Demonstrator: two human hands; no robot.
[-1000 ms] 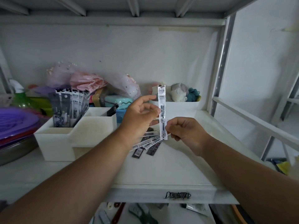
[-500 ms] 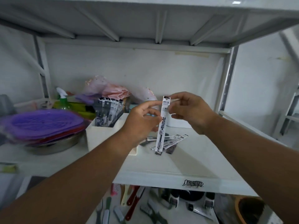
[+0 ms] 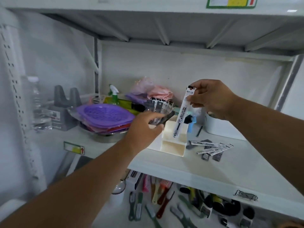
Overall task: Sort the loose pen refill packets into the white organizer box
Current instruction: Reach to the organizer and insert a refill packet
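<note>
Packet (image 3: pixel 183 111) hangs upright in our right hand (image 3: pixel 212 100) pinch, just above the box (image 3: pixel 172 145); left hand (image 3: pixel 144 127) reaches, grip unclear.

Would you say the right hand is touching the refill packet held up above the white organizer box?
Touching: the head view shows the right hand pinching the top of the refill packet.

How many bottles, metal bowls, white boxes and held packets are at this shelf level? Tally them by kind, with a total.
Bottles: 2, the spray bottle and the clear bottle
Metal bowl: 1
White boxes: 2, the organizer box and the tub
Held: 1, the refill packet in the right hand
Total: 6
</note>
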